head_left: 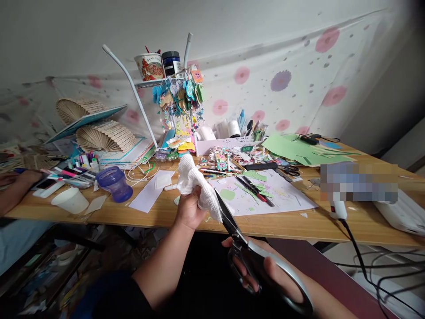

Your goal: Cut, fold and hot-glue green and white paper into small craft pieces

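Observation:
My left hand [191,210] is closed around a bunched white textured cloth [194,181], held up over the front of the table. Large scissors [239,243] with dark blades and a silver-and-black handle are in my right hand [279,274], fingers through the loops. Their blades point up and left, tips beside the cloth's lower right edge; I cannot tell whether they touch it. Behind the cloth lies a white sheet [292,195] with green paper scraps [229,194] and dark pens [254,190] on it.
Left on the wooden table [172,212] are a blue translucent cup [114,184], a white paper cup [70,201] and several markers. Another person's hand [28,179] rests at far left. Green paper [299,150] and a corded white device [338,206] are right. Cables hang below the edge.

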The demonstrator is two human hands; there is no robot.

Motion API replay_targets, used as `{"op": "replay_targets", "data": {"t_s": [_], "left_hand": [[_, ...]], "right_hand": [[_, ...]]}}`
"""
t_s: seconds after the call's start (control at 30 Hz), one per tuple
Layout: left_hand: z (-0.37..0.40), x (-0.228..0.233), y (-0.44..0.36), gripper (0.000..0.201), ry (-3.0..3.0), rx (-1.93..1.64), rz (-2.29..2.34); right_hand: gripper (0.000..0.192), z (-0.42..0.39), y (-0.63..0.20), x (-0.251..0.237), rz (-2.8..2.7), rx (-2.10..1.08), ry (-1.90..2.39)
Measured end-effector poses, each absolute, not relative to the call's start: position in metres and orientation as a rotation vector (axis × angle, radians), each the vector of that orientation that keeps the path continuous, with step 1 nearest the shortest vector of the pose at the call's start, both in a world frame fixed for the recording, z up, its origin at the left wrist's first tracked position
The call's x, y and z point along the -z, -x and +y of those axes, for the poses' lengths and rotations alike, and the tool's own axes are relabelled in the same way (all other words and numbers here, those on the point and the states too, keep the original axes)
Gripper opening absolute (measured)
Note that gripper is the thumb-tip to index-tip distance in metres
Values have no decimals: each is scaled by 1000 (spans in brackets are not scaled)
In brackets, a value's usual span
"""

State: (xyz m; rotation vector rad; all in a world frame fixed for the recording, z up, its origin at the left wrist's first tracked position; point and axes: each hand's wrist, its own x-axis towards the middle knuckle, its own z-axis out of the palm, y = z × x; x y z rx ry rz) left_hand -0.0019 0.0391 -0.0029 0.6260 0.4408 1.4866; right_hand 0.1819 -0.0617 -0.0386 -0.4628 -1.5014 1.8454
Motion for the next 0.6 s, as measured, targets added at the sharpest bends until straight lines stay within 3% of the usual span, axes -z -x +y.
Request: {"op": "replay_targets", "data": {"t_s": [0.6], "left_hand": [[37,11,-7,38,-594,-1465,399]], "right_hand": [[77,-61,-179,30,-1515,-1653,538]]}}
